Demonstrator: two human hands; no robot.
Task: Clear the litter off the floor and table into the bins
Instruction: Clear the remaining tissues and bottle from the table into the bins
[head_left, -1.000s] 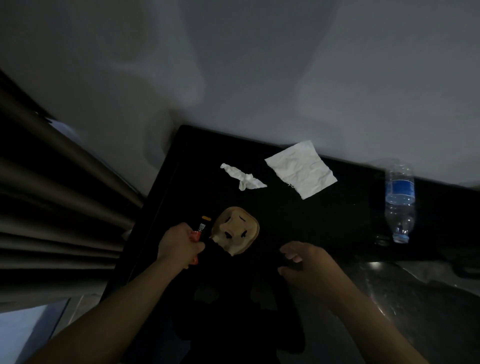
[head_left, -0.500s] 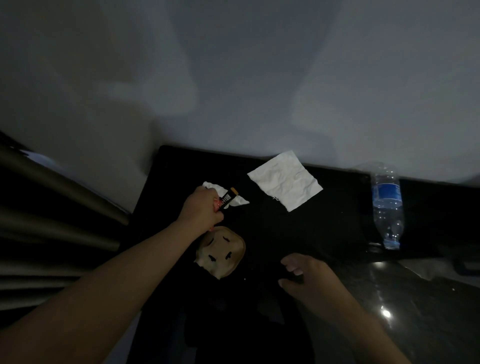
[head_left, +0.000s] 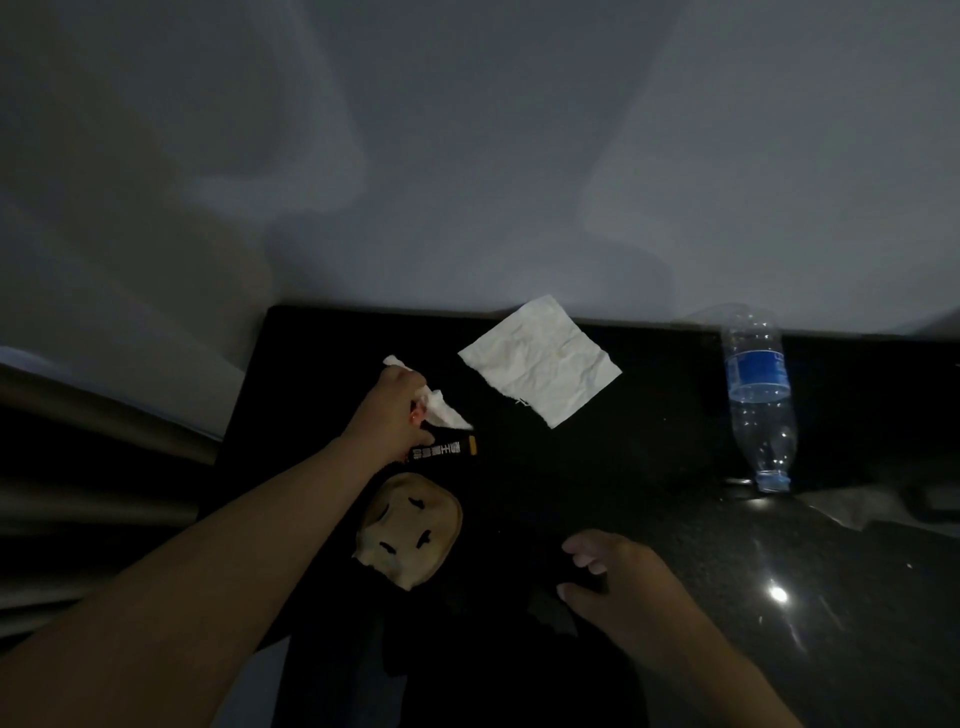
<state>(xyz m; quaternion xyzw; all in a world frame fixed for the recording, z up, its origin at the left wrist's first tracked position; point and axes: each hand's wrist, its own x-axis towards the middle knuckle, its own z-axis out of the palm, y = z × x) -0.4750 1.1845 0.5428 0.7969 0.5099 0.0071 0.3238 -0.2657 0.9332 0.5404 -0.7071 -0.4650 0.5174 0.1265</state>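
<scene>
My left hand reaches across the black table and grips a small dark packet with an orange end. The same hand lies over a crumpled white tissue, and its fingers seem closed on it. A flat white napkin lies farther back near the wall. An empty clear plastic bottle with a blue label lies on its side at the right. My right hand hovers low over the table's near part, fingers loosely curled, holding nothing.
A black plush toy with a tan face lies on the table under my left forearm. A grey wall runs behind the table, and curtains hang at the left. A glossy dark counter adjoins at the right.
My left hand, with the packet in it, moved from beside the plush toy's face back to the crumpled tissue and now covers it. My right hand stayed in place.
</scene>
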